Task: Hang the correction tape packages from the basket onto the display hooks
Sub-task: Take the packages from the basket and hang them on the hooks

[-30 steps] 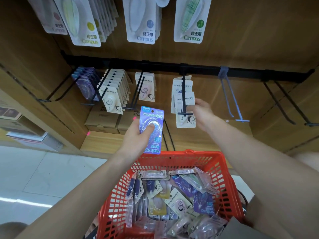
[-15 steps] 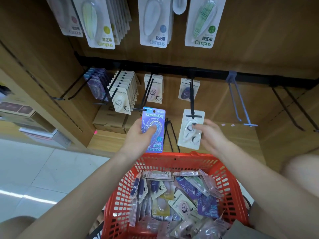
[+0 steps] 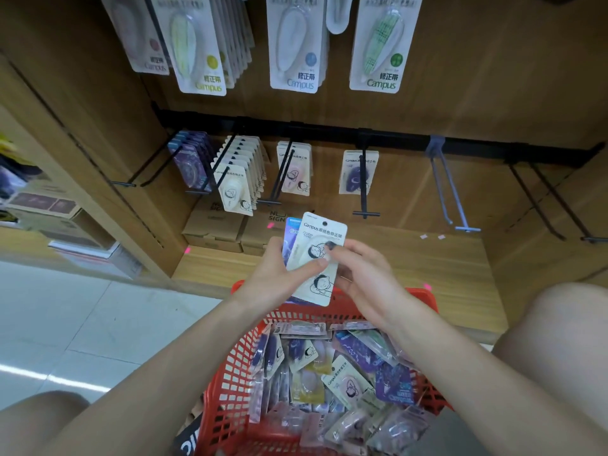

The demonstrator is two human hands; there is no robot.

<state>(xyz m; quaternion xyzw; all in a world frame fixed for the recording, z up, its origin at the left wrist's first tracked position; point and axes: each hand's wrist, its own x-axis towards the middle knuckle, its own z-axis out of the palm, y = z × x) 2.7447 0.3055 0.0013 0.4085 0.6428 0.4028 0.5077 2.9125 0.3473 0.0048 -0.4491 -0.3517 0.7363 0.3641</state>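
A red basket point(image 3: 237, 373) full of several correction tape packages sits below my arms. My left hand point(image 3: 276, 278) grips two packages together above the basket's far rim: a cream package point(image 3: 320, 238) in front and a blue package point(image 3: 291, 230) behind it. My right hand point(image 3: 358, 274) pinches the cream package's right edge. Straight ahead a black hook point(image 3: 363, 189) carries one cream package with a dark tape point(image 3: 353, 172). Hooks to the left carry purple packages point(image 3: 190, 162), a row of cream packages point(image 3: 237, 179) and pink-tape packages point(image 3: 296, 172).
A bare blue-grey hook point(image 3: 450, 189) and bare black hooks point(image 3: 552, 205) stick out on the right. Larger Campus packages point(image 3: 296, 44) hang above the black rail. Cardboard boxes point(image 3: 214, 228) sit on the wooden shelf. My knees flank the basket.
My right hand pulled the cream package off the middle hook and brought it down against the blue package in my left hand. The camera moved closer.
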